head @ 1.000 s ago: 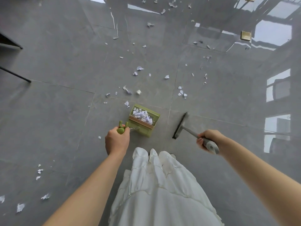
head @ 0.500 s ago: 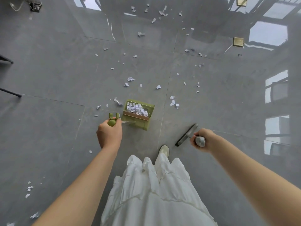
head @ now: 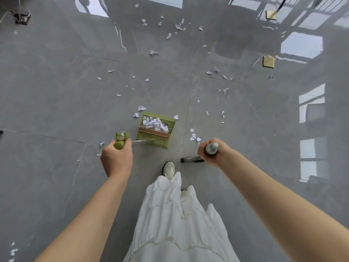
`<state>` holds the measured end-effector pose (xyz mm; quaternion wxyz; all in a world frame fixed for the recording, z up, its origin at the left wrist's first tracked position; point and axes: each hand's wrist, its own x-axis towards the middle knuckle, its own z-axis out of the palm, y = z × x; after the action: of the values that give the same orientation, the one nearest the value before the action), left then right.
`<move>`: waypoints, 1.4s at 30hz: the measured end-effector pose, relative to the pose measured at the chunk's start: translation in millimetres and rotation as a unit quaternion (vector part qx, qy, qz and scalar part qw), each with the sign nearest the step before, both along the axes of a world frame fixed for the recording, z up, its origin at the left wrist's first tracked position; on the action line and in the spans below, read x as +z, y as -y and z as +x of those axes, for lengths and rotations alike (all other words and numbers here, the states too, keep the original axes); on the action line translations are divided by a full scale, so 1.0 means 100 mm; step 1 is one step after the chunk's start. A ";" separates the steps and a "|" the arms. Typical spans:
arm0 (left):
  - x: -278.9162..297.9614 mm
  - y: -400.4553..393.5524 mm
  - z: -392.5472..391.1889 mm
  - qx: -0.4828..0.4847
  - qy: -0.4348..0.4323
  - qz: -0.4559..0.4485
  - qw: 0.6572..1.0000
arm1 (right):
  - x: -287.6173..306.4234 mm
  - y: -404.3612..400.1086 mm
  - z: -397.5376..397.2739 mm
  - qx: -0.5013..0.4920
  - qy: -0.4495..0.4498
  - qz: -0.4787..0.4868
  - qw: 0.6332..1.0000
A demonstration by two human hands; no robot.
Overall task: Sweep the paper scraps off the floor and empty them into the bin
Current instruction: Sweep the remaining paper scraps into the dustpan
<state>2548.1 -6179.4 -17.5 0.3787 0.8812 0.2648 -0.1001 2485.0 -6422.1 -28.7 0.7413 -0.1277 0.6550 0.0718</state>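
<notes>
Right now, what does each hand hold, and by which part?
The left hand grips the green dustpan by its handle top. The right hand grips the broom by its grey handle end.

One wide-angle view looks from the person's head, forward and steeply down at the floor (head: 56,103). Both forearms reach in from the bottom edge, near the lens. The floor far ahead curves toward the top edge.

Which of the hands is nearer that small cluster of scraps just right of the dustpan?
Right. The right hand grips the broom handle directly below the scrap cluster, almost beside it. The left hand holds the dustpan handle, across the pan from them.
</notes>
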 end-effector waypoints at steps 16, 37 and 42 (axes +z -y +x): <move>0.01 0.54 1.35 0.017 0.048 -0.004 0.999 | -0.15 0.47 0.97 0.118 0.014 0.008 0.993; 0.09 1.46 1.41 0.086 0.092 0.018 0.992 | -0.52 1.63 0.76 0.545 -0.016 -0.053 0.836; 0.08 2.00 1.23 0.134 0.086 0.017 0.987 | -0.47 2.65 0.70 0.581 -0.040 -0.082 0.809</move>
<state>2670.6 -6379.3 -10.0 0.3949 0.8495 0.3484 0.0316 2555.5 -6687.5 -75.4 0.5213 -0.5414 0.4911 0.4403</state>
